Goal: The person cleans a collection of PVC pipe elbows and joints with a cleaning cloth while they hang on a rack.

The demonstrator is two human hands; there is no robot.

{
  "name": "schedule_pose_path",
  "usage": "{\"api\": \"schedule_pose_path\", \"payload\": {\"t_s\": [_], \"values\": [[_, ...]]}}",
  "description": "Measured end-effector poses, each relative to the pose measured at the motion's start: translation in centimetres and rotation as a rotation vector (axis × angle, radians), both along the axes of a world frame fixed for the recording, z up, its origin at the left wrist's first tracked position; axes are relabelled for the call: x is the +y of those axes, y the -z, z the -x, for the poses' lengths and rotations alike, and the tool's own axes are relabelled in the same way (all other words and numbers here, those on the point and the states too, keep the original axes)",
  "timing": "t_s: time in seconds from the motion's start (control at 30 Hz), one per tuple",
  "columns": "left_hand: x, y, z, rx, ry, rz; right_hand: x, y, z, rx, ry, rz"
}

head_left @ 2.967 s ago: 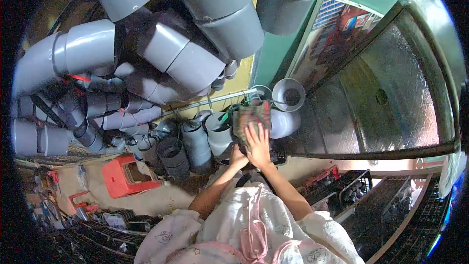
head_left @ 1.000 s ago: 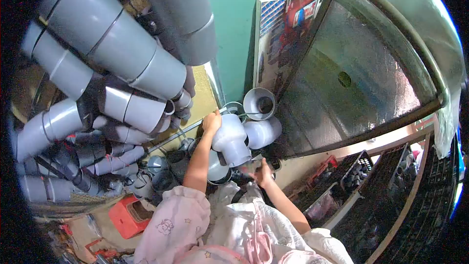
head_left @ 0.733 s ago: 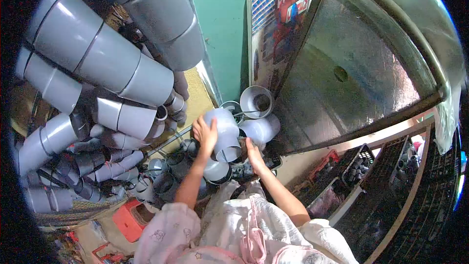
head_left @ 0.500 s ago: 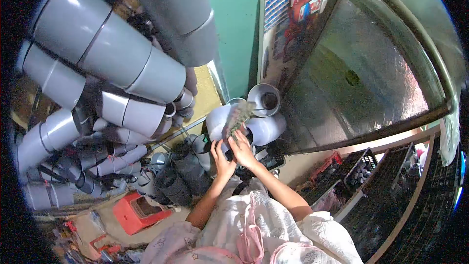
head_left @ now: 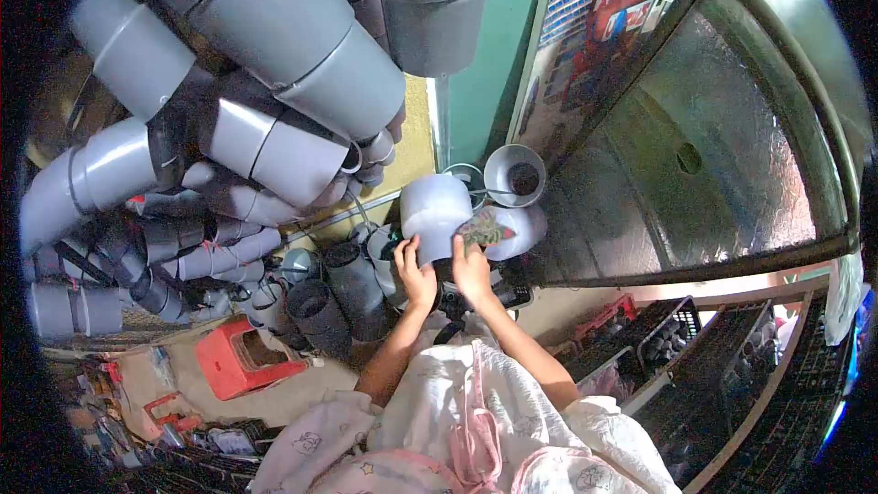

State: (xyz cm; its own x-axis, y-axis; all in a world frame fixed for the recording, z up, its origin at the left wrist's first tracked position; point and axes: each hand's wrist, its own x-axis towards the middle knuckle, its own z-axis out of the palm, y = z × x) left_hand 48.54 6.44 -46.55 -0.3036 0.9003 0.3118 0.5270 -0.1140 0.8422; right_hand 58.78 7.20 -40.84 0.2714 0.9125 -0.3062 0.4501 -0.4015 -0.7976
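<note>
In front of me a pale grey plastic pipe fitting (head_left: 435,205) stands between my hands. My left hand (head_left: 418,282) has its fingers curled at the fitting's lower left edge. A crumpled green and red patterned rag (head_left: 492,230) sticks out of my right hand (head_left: 470,270), which grips it beside the fitting. Just right of the rag lies another pale grey pipe piece (head_left: 528,227), and behind it stands a grey cup-like fitting (head_left: 514,176) with dark contents.
Large grey pipe fittings (head_left: 274,14) pile up on the left. Dark pipe pieces (head_left: 320,311) stand near my left arm, by a red plastic stool (head_left: 229,361). A big metal-framed panel (head_left: 677,165) leans on the right, above black crates (head_left: 672,329).
My right hand has swung the rag from above the fitting to its right side. The left hand stays at the fitting. My view has shifted slightly.
</note>
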Motion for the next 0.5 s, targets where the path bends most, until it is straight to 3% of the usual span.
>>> {"api": "schedule_pose_path", "payload": {"t_s": [0.03, 0.1, 0.2, 0.3, 0.33, 0.43, 0.5], "values": [[0.1, 0.2, 0.2, -0.009, -0.005, -0.013, -0.4, -1.0, 0.4, -0.119, -0.088, -0.059], [-0.1, -0.1, 0.3, -0.023, 0.004, 0.017, -0.3, -0.1, 1.1, -0.329, -0.198, -0.429], [0.2, -0.3, -0.3, -0.116, -0.042, 0.031, 0.5, 0.2, 1.5, -0.466, -0.423, -0.551], [0.1, 1.3, 0.2, 0.052, -0.037, -0.105, 0.8, -0.9, 1.9, -0.582, -0.587, -0.599], [0.3, 1.7, 0.6, 0.031, -0.002, -0.038, 1.0, -1.6, 1.8, -0.598, -0.624, -0.477], [1.1, 0.8, 0.5, -0.147, 0.019, 0.076, 1.4, -1.4, 1.6, -0.503, -0.517, -0.396], [1.5, 1.6, 0.2, -0.185, -0.048, -0.008, 1.3, -0.7, 0.7, -0.402, -0.409, -0.372]]}}
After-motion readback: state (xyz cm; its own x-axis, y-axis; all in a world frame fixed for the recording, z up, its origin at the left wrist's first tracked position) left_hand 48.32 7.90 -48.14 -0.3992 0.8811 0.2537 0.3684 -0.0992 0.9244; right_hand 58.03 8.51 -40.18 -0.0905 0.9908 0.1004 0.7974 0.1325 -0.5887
